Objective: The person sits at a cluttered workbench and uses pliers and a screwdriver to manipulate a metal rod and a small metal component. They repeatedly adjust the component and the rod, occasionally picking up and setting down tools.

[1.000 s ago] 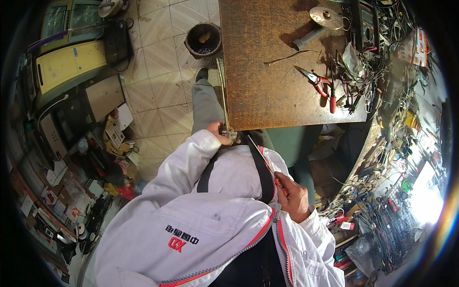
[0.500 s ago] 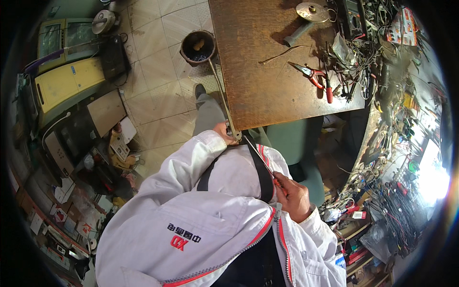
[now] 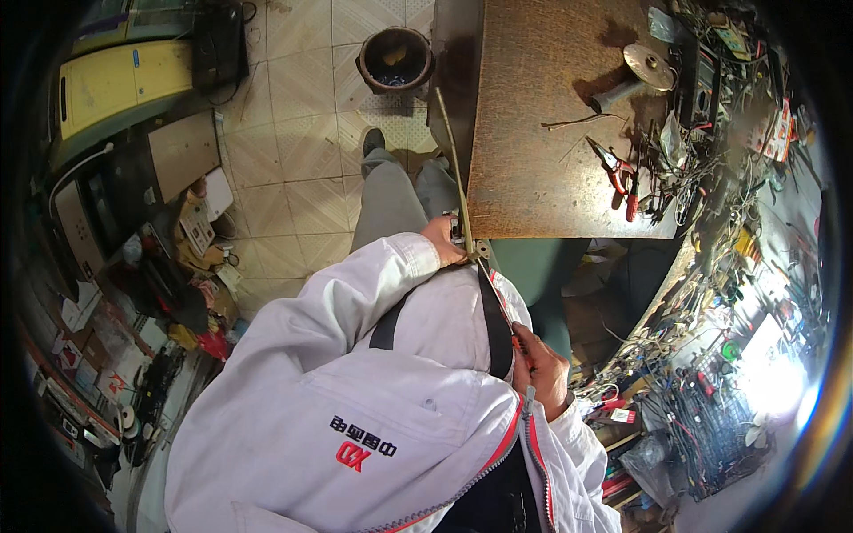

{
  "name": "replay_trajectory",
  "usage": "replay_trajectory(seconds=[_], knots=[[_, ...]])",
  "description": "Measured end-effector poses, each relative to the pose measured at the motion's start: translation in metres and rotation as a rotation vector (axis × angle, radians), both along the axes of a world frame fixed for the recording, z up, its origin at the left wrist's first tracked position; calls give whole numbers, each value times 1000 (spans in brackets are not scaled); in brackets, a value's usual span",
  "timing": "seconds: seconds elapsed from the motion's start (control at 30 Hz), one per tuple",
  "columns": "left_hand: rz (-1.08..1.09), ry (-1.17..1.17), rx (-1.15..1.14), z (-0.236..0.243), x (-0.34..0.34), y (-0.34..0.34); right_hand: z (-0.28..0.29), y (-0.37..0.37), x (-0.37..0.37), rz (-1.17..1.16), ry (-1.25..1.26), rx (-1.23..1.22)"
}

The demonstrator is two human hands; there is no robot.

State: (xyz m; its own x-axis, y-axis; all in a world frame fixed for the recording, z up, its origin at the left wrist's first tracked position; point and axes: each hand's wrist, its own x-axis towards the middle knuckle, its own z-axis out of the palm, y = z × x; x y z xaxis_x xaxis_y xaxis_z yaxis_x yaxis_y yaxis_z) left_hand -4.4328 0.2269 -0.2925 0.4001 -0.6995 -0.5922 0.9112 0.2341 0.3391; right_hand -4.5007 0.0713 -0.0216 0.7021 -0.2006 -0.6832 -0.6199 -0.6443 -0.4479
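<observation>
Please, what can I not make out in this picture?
In the head view:
What the right grip holds: mostly hidden within it.
Where the left grip meets the rod: too small.
Contents of the bucket: too dark and small.
Far end of the table: cut off by the upper edge.

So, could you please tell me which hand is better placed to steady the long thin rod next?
Likely the left hand: it grips the lower end of the long thin rod. The right hand sits farther off, near the jacket, seemingly around a mostly hidden orange handle.
</observation>
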Motion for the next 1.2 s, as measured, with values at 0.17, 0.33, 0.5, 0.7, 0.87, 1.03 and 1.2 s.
replay_trajectory(seconds=[0.17,0.33,0.5,0.7,0.87,1.03,1.2], knots=[[-108,-361,148,-3,1,0,0,10,2,23,-38,-66],[-125,-267,141,25,21,4,4,14,3,5,1,-91],[-149,-357,198,-24,-15,-7,3,15,2,152,-86,-116],[-356,-418,320,-2,7,2,27,25,24,693,147,-397],[-392,-361,299,12,18,4,19,28,13,729,6,-522],[-239,-127,122,13,18,7,22,33,18,643,22,-515],[-325,-143,173,-3,10,16,23,32,27,520,30,-431]])
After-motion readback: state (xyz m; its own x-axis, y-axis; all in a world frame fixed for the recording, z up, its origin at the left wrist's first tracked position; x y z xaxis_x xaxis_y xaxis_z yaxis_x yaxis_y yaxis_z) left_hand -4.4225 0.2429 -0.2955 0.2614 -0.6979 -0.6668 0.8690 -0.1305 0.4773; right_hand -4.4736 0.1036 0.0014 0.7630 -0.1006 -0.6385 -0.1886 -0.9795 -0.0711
